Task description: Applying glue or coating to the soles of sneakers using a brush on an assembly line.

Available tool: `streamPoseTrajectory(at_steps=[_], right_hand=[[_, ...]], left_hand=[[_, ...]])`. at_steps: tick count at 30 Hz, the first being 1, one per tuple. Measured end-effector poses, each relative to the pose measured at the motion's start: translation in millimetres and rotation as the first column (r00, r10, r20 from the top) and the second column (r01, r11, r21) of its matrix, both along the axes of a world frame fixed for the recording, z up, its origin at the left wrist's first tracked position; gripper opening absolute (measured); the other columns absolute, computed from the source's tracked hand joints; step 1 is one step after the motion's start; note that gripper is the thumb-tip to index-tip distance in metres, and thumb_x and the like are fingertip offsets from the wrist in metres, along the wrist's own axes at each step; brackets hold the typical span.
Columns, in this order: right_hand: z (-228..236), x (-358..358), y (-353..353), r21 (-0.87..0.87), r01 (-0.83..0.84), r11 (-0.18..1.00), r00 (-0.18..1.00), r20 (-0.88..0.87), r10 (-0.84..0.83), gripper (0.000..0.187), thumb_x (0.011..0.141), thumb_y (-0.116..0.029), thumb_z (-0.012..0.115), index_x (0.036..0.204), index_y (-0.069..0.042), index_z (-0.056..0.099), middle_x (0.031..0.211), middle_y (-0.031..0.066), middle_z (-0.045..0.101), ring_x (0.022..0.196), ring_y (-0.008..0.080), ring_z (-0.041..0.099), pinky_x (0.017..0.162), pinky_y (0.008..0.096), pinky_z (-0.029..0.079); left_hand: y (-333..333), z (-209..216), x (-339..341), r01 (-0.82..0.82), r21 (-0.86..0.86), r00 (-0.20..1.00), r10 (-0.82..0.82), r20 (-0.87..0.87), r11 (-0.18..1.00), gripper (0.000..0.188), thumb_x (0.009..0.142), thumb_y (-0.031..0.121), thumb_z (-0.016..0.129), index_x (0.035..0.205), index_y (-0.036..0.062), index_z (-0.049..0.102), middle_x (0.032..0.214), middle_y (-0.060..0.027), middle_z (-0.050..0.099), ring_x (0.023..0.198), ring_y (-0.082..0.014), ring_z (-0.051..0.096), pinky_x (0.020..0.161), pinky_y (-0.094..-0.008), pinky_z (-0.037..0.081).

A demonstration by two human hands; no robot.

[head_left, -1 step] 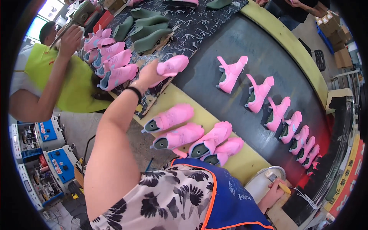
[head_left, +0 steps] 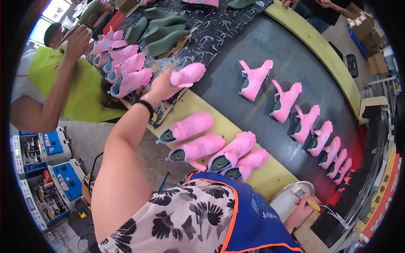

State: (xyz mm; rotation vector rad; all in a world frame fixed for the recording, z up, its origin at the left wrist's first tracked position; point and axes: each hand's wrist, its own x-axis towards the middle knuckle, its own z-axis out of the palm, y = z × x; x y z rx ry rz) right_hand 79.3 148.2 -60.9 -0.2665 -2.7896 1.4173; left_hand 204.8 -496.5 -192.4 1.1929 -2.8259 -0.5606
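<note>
My left hand (head_left: 163,85) reaches to the far table's corner, closed on a pink shoe upper (head_left: 187,75). Just nearer, several pink shoes (head_left: 198,147) with dark lasts inside stand on the yellow edge (head_left: 272,176) of the conveyor. At the lower right my right hand (head_left: 300,212) is closed around a brush with a yellow handle (head_left: 313,205). The brush's head is over the rim of a white pot (head_left: 284,200). My fingers partly hide the brush.
A row of pink shoes (head_left: 287,101) runs along the dark conveyor belt (head_left: 244,107) toward a red glow. Green lasts (head_left: 168,42) and more pink uppers (head_left: 130,82) lie on the patterned table. A co-worker in a yellow apron (head_left: 69,90) works at the left.
My left hand and the pink shoe upper have shifted slightly left. My right hand stays by the pot with the brush.
</note>
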Motion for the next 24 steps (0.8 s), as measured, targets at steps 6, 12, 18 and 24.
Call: streamPoseTrajectory(at_steps=[6, 12, 18, 24], right_hand=[[-5, -3, 2, -0.029, -0.109, 0.994, 0.994, -0.019, 0.108, 0.012, 0.1, -0.011, 0.061, 0.092, -0.002, 0.056, 0.076, 0.0007, 0.052, 0.062, 0.0057, 0.047, 0.056, 0.0208, 0.039], [-7, -6, 10, -0.146, -0.155, 0.977, 0.987, -0.068, 0.147, 0.013, 0.099, -0.013, 0.063, 0.092, -0.003, 0.056, 0.073, 0.0, 0.052, 0.061, 0.0057, 0.049, 0.055, 0.0204, 0.04], [4, 1, 37, -0.131, -0.146, 0.98, 0.985, -0.106, 0.133, 0.012, 0.099, -0.012, 0.063, 0.093, -0.004, 0.057, 0.074, -0.0006, 0.053, 0.061, 0.0052, 0.049, 0.056, 0.0194, 0.039], [-2, 13, 70, -0.232, -0.106, 0.967, 0.99, -0.112, 0.082, 0.011, 0.098, -0.011, 0.063, 0.092, -0.004, 0.058, 0.075, 0.0001, 0.055, 0.06, 0.0052, 0.049, 0.056, 0.0194, 0.039]], left_hand=[[88, 14, 83, -0.156, 0.062, 0.979, 0.146, 0.141, 0.986, 0.068, 0.069, 0.057, 0.084, 0.101, 0.0056, 0.052, 0.096, -0.023, 0.07, 0.092, -0.0421, 0.069, 0.077, -0.0493, 0.054], [155, 12, 102, -0.234, 0.168, 0.972, 0.227, 0.059, 0.958, 0.069, 0.072, 0.051, 0.084, 0.109, 0.0045, 0.05, 0.092, -0.0234, 0.067, 0.092, -0.045, 0.066, 0.081, -0.049, 0.054], [259, 49, 125, 0.235, -0.203, 0.919, -0.285, -0.271, 0.951, 0.089, 0.074, 0.035, 0.082, 0.146, 0.0042, 0.039, 0.117, -0.0226, 0.052, 0.105, -0.0424, 0.058, 0.089, -0.0468, 0.051], [328, 23, 133, -0.046, 0.1, 0.989, 0.032, 0.144, 0.994, 0.096, 0.072, 0.029, 0.084, 0.149, 0.0037, 0.032, 0.113, -0.0223, 0.051, 0.107, -0.0414, 0.057, 0.084, -0.0477, 0.052]])
